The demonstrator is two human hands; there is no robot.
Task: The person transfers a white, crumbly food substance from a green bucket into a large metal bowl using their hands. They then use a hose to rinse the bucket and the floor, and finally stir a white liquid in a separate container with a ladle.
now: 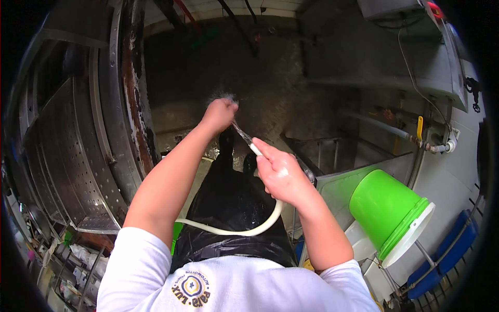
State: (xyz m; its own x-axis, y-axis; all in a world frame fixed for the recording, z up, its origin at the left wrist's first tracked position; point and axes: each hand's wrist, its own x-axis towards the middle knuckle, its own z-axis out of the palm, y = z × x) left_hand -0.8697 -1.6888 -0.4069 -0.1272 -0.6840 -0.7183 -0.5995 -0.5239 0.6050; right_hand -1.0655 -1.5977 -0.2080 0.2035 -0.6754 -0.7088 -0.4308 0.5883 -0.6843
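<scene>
My right hand [278, 171] is closed around the end of a white hose [249, 233], which curves back across the black apron [230, 202] I wear. Water [242, 132] streams from its tip up to my left hand [221, 113], which is curled at the middle of the view, with spray around its fingers. Whether the left fingers hold something small cannot be told. Beneath both hands lies a dark, wet floor [269, 113].
To the left stand perforated metal panels [66, 156] beside a worn, rusty post [134, 85]. At the right are a green bucket [382, 206], a metal basin [362, 171], a pipe with a yellow valve handle [420, 128] and a blue chair [456, 241].
</scene>
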